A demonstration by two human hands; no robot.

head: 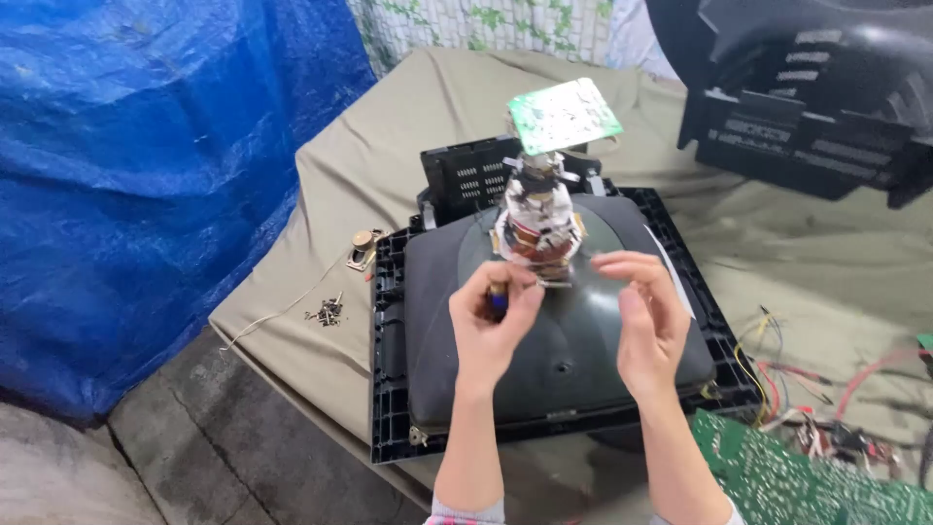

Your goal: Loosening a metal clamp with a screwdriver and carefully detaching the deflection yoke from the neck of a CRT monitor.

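Head view: a dark picture tube [544, 340] is seen lying face down in a black frame [389, 389] on the cloth-covered surface [389, 175]. The left hand [489, 326] is closed round a small screwdriver handle [498, 294], tip toward the coil yoke [537, 228] at 12 o'clock. The right hand [649, 326] is held loosely open, fingers curled, nothing gripped. A green board [564, 115] caps the neck. Loose screws [327, 311] are noted at 9 o'clock.

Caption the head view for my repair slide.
Left hand with screwdriver and right hand at picture tube's neck.
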